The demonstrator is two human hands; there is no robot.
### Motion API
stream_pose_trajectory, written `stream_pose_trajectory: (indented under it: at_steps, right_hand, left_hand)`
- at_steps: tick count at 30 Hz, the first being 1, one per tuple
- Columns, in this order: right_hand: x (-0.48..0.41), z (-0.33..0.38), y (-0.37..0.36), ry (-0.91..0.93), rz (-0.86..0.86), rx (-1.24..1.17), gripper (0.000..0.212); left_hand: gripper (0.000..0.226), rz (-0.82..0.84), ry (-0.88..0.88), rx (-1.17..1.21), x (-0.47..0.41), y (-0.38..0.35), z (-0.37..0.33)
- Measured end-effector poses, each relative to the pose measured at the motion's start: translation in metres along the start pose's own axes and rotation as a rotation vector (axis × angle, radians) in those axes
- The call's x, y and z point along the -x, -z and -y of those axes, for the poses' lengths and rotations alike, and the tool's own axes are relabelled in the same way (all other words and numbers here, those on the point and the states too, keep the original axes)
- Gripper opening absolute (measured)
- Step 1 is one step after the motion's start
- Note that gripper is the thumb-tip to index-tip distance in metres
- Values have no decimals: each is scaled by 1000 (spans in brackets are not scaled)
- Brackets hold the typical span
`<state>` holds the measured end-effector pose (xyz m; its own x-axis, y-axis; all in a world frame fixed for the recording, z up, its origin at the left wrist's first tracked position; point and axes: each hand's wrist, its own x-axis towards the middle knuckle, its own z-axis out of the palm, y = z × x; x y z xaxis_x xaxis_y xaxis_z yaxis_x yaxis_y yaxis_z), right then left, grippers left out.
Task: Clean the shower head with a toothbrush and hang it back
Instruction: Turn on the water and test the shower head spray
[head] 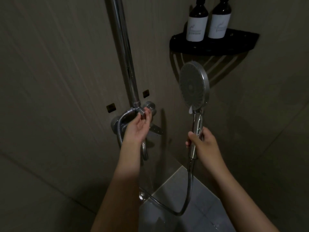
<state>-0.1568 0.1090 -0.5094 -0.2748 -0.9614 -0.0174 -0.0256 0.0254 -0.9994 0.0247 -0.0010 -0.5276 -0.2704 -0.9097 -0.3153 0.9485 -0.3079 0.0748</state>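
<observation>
Dim tiled wall [58, 72], a chrome riser pipe [124, 52] running up it. Right of the pipe, the right hand [203, 144] has its grip wrapped round the handle of the shower head [192, 84]; at the pipe's foot the left hand [138, 126] pinches a knob [143, 113]. Likely a rinsing step; next, turn that knob gently.

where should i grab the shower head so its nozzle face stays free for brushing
Grip the slim chrome handle of the shower head, low down, coming from the back side as the right hand does. It stands upright and is narrow enough to wrap fully; the round head is too wide, and its nozzle face must stay clear.
</observation>
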Motion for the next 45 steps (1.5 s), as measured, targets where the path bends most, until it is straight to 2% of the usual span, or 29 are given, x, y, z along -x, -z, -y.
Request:
stream_pose_trajectory:
  at_steps: [4,8,12,16,20,23,26,28,33,37,45]
  right_hand:
    - [-2,-1,-2,-18,7,3,14]
    - [-2,-1,-5,-10,24,2,10]
    - [-2,0,-5,-9,18,-8,5]
    - [-2,-2,-3,-39,8,14,9]
    - [-3,-4,-1,-45,-9,2,6]
    - [-4,-5,2,-47,-24,8,6]
    - [-4,-7,3,-25,-57,14,7]
    - [-3,-7,3,-35,-65,-6,8]
    - [2,-9,5,-57,-71,-43,13]
    - [5,-14,12,-71,-95,-38,11]
    - [9,-29,27,-138,-201,-6,12]
  left_hand:
    - [37,-99,-34,-207,-4,-13,-7]
    - [10,-208,-122,-436,-6,-31,-2]
    - [11,-272,-151,-591,-5,-41,2]
    - [12,-311,-168,-614,-1,-48,5]
    - [8,-263,-157,-483,4,-39,5]
    - [15,-299,-203,-471,13,-24,8]
    - [27,-437,-297,-614,17,1,16]
    - [39,-479,-282,-717,18,13,24]
    - [64,-363,-127,-869,9,25,46]
    - [61,-329,-171,-945,3,27,56]
    - [62,-361,-223,-990,1,29,59]
